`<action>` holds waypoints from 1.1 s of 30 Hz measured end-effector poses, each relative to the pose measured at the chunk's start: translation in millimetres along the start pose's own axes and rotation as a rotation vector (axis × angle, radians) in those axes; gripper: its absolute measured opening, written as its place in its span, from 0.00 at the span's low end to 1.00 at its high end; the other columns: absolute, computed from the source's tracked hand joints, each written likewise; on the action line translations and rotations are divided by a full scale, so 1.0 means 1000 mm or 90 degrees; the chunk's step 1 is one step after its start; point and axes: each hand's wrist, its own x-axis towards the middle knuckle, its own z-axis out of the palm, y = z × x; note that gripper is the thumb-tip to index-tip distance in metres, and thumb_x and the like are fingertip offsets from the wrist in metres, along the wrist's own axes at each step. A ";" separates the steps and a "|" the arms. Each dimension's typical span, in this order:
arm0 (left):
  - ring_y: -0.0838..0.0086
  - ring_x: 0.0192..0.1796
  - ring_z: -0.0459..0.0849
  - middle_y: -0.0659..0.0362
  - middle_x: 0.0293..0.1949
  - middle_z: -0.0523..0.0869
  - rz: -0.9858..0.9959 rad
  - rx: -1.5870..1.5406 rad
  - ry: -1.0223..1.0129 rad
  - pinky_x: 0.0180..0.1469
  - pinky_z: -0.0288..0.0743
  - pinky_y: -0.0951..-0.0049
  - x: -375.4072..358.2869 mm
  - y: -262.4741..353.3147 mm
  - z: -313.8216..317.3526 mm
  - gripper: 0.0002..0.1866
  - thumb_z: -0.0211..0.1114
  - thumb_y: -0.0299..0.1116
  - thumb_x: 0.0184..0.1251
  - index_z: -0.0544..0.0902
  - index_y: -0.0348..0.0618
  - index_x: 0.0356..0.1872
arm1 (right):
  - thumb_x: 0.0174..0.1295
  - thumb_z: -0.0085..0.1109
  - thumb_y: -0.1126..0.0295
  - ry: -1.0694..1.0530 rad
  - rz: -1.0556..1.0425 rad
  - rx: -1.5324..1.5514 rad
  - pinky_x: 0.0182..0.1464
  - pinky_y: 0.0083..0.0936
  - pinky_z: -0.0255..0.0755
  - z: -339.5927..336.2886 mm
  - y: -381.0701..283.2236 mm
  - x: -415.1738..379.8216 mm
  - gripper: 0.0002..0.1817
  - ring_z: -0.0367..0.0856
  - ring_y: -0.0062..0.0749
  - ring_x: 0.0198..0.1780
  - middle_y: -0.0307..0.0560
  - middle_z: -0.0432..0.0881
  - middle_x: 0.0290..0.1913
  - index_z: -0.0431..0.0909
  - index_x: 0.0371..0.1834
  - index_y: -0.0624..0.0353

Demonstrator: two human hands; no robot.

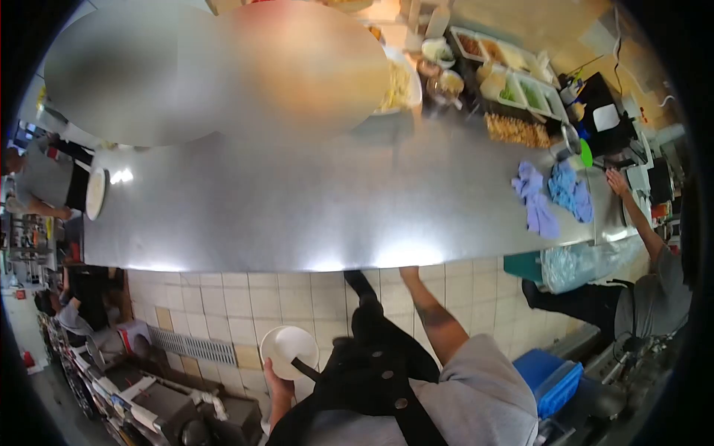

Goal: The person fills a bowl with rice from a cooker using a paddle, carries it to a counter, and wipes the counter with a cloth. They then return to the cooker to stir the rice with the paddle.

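Note:
A round white bowl (288, 351) is held low beside my body, with my left hand (277, 379) closed on its near left rim. My right hand (408, 273) is at the front edge of the steel table (297, 201); most of its fingers are hidden at the edge, so what it holds, if anything, cannot be made out. A purple cloth (537, 201) and a blue cloth (564, 186) lie on the table's right part.
White food trays (520, 93) and a tray of brown pieces (517, 131) line the back right. A plate (97, 193) lies at the left end. Co-workers stand at both sides. A blue bin (549, 380) and a green bin (524, 269) are at right.

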 end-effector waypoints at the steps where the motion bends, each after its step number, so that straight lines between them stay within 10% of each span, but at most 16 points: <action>1: 0.64 0.65 0.70 0.58 0.62 0.74 0.028 -0.015 -0.028 0.67 0.60 0.61 -0.004 0.020 0.021 0.35 0.45 0.62 0.68 0.66 0.46 0.67 | 0.73 0.42 0.58 -0.036 0.006 0.128 0.48 0.40 0.75 -0.005 0.007 -0.013 0.18 0.78 0.38 0.48 0.45 0.76 0.51 0.70 0.56 0.58; 4: 0.64 0.68 0.68 0.58 0.65 0.72 0.119 -0.018 -0.056 0.69 0.58 0.62 -0.008 0.064 0.064 0.36 0.41 0.63 0.70 0.64 0.47 0.69 | 0.73 0.40 0.61 -0.326 0.368 0.417 0.57 0.41 0.74 -0.027 -0.052 -0.069 0.18 0.76 0.42 0.58 0.53 0.77 0.54 0.70 0.56 0.62; 6: 0.64 0.68 0.68 0.58 0.65 0.72 0.205 0.007 -0.061 0.68 0.60 0.61 -0.003 0.090 0.084 0.35 0.39 0.62 0.71 0.64 0.47 0.69 | 0.73 0.44 0.57 -0.609 0.406 0.450 0.54 0.47 0.74 -0.032 -0.130 -0.097 0.16 0.78 0.44 0.54 0.49 0.79 0.52 0.72 0.52 0.56; 11: 0.63 0.65 0.71 0.57 0.64 0.71 0.151 0.074 -0.072 0.61 0.68 0.53 0.015 0.156 0.146 0.36 0.40 0.64 0.69 0.64 0.51 0.68 | 0.72 0.48 0.62 -0.795 0.353 0.450 0.54 0.43 0.73 0.007 -0.260 -0.104 0.10 0.78 0.37 0.54 0.46 0.80 0.50 0.74 0.48 0.54; 20: 0.64 0.62 0.73 0.55 0.58 0.77 0.058 0.236 -0.194 0.57 0.72 0.52 0.094 0.193 0.247 0.41 0.41 0.72 0.64 0.69 0.49 0.65 | 0.72 0.46 0.58 -0.685 0.328 0.570 0.50 0.33 0.74 0.111 -0.265 -0.034 0.12 0.80 0.28 0.45 0.37 0.81 0.42 0.76 0.46 0.52; 25: 0.67 0.59 0.76 0.55 0.55 0.79 0.225 0.241 -0.345 0.56 0.73 0.59 0.144 0.229 0.281 0.40 0.32 0.70 0.69 0.66 0.49 0.67 | 0.72 0.46 0.57 -0.652 0.251 0.491 0.51 0.34 0.75 0.137 -0.322 -0.021 0.15 0.81 0.31 0.45 0.41 0.82 0.43 0.75 0.48 0.56; 33: 0.66 0.55 0.76 0.57 0.57 0.77 0.120 0.386 -0.344 0.48 0.74 0.59 0.221 0.346 0.363 0.35 0.55 0.61 0.65 0.66 0.49 0.66 | 0.72 0.46 0.56 -0.562 0.132 0.474 0.37 0.24 0.71 0.213 -0.406 0.067 0.12 0.77 0.21 0.37 0.33 0.80 0.37 0.75 0.46 0.50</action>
